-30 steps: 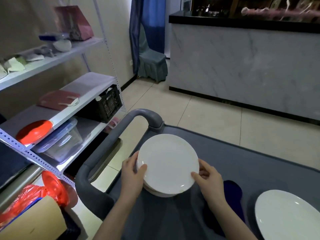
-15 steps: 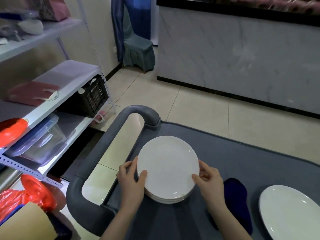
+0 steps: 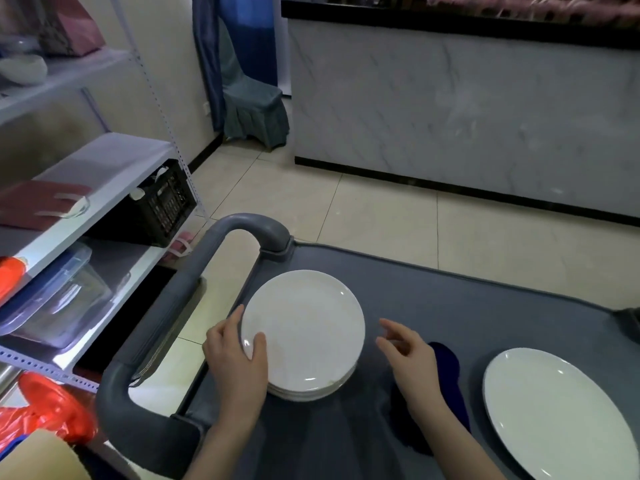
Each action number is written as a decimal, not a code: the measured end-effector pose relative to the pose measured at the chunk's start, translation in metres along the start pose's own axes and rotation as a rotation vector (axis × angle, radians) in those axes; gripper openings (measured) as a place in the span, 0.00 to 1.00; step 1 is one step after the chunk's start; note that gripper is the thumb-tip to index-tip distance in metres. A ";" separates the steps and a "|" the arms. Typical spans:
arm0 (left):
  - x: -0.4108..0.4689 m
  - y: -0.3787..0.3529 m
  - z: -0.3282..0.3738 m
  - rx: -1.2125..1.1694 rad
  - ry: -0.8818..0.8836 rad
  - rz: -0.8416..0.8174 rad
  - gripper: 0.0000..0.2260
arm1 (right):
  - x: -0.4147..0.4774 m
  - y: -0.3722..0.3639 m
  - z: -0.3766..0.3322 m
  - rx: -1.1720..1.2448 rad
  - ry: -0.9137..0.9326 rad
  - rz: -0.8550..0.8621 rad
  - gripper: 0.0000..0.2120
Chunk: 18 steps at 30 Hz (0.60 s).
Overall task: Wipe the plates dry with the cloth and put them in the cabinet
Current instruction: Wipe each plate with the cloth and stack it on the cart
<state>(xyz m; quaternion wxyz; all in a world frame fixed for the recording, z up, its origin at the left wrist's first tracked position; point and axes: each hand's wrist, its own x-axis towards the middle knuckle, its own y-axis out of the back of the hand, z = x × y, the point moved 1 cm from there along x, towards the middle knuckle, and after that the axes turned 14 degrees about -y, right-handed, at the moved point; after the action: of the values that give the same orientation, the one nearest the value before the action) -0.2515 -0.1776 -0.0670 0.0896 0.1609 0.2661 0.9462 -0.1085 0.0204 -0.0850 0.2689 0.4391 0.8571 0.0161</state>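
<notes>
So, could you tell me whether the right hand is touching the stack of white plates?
No, the right hand is apart from the stack of white plates, with the grey cart showing between them.

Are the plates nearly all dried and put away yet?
Not yet. Nothing looks put away: a stack of white plates and one big plate sit on the grey cart. In hand: the left hand holds the stack's edge, and the right hand hovers open near the dark blue cloth. Left: any wiping (I cannot tell if they are dry) and carrying every plate to the cabinet.
</notes>
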 end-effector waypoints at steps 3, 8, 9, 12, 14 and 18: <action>-0.016 -0.014 0.036 -0.082 -0.118 0.034 0.15 | 0.001 0.034 0.009 0.016 0.005 0.018 0.12; -0.064 -0.074 0.097 -0.287 -0.157 -0.193 0.11 | -0.005 0.113 0.028 0.021 0.004 0.099 0.12; -0.076 -0.088 0.106 -0.307 -0.144 -0.263 0.10 | -0.007 0.131 0.033 0.016 0.002 0.121 0.12; -0.110 -0.131 0.129 -0.324 -0.105 -0.416 0.09 | -0.011 0.187 0.051 -0.027 -0.002 0.175 0.11; -0.132 -0.157 0.141 -0.306 -0.073 -0.464 0.09 | -0.009 0.222 0.062 -0.061 -0.022 0.202 0.11; -0.169 -0.202 0.157 -0.242 -0.071 -0.520 0.09 | 0.001 0.280 0.085 -0.139 -0.066 0.264 0.10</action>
<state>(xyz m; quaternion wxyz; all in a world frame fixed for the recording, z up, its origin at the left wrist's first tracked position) -0.0214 0.0235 -0.0911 0.3571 0.1086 0.1804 0.9100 0.1401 0.1756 -0.0842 0.3222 0.5286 0.7794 0.0963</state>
